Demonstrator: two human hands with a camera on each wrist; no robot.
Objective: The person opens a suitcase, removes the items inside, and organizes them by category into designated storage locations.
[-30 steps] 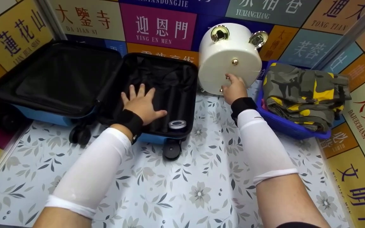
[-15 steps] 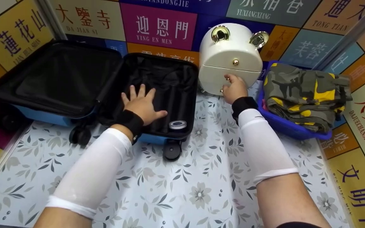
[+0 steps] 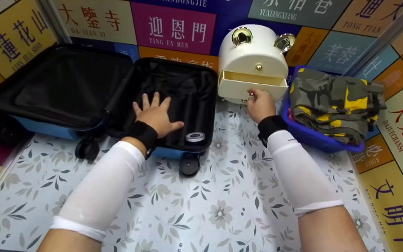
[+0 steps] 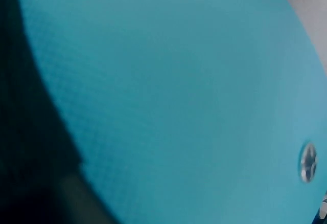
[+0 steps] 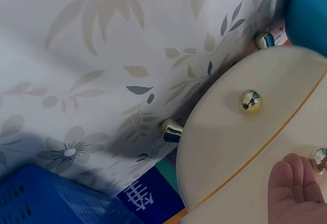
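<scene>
A white round cabinet [image 3: 261, 45] with gold-rimmed ears stands at the back wall. Its middle drawer [image 3: 234, 87] is partly pulled out, showing a yellowish inside. My right hand [image 3: 261, 107] pinches that drawer's small gold knob [image 5: 321, 157] between thumb and curled fingers. Another gold knob [image 5: 250, 102] sits on the section below. My left hand [image 3: 156, 117] lies with spread fingers over the right half of an opened suitcase [image 3: 191, 87], black inside. In the left wrist view, its blue shell [image 4: 184, 101] fills most of the picture, with a silver badge [image 4: 308, 162] at right.
A blue basket [image 3: 313, 141] holding folded camouflage clothing [image 3: 334, 105] stands right of the cabinet. The suitcase's left half [image 3: 72, 84] lies flat at left, and its black wheels [image 3: 189, 166] stick out in front. Patterned walls enclose the flowered surface [image 3: 187, 217].
The drawer has come out of the cabinet toward me, from closed to partly open. My right hand has moved back slightly with its knob. My left hand has stayed in place.
</scene>
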